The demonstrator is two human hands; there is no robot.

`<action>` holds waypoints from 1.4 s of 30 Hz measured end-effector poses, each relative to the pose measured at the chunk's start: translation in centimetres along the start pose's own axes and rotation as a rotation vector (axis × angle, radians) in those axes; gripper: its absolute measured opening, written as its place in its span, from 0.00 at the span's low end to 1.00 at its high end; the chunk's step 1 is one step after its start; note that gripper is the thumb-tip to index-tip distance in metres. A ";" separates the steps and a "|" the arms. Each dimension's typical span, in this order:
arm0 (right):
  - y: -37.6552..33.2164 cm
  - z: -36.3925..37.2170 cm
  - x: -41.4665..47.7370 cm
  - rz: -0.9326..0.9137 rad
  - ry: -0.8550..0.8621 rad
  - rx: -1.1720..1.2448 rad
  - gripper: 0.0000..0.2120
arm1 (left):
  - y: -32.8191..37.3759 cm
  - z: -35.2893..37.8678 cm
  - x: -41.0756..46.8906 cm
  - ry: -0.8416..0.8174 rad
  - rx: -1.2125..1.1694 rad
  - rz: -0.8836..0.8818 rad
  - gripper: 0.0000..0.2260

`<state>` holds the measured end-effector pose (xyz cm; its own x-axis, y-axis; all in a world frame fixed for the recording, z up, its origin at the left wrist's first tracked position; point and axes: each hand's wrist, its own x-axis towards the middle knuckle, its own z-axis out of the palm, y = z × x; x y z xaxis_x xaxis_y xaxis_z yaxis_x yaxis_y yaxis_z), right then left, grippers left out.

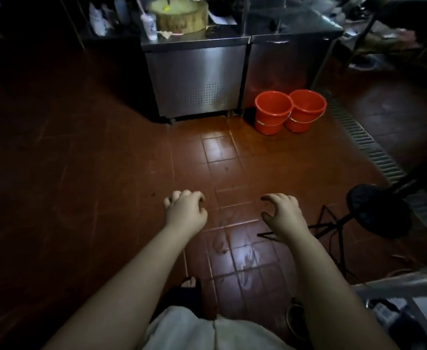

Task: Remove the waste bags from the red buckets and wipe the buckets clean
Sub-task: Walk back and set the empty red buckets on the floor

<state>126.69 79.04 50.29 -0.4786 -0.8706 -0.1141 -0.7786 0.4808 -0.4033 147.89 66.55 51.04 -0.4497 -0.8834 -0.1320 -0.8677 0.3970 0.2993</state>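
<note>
Crossing the red tiled floor [106,173] is the main risk, I judge: pale glare between the person and the work suggests wet tiles, and a slip there is likely. The stainless cabinet [197,79] stands close behind the two red buckets [273,109], which touch each other on the floor at its right corner, well apart from both hands. Pulling one out carelessly could knock it against the steel or tip its neighbour. The drain grate [374,147] runs along the right, where a foot could catch. Nearer, the black tripod stand [379,210] spreads thin legs just beside the right arm and could trip a step. No waste bag shows in either bucket from here. The left hand [186,210] has its grip curled shut on nothing. The right hand [283,213] is hooked loosely, its grip wide and empty.
</note>
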 end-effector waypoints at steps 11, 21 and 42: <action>4.4 -6.3 22.1 0.229 0.104 0.015 0.20 | 13.9 -0.9 29.2 -0.118 0.045 0.402 0.13; 17.1 -14.0 43.4 0.347 0.135 -0.029 0.20 | 28.7 -0.1 52.6 -0.119 0.068 0.437 0.13; 40.3 -27.5 82.2 0.562 0.104 -0.088 0.24 | 63.4 8.2 94.2 -0.216 0.165 0.836 0.11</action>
<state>44.78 29.74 49.63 -0.8620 -0.4668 -0.1976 -0.4223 0.8770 -0.2292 48.79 10.58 49.87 -0.9673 -0.2278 -0.1117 -0.2486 0.9385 0.2395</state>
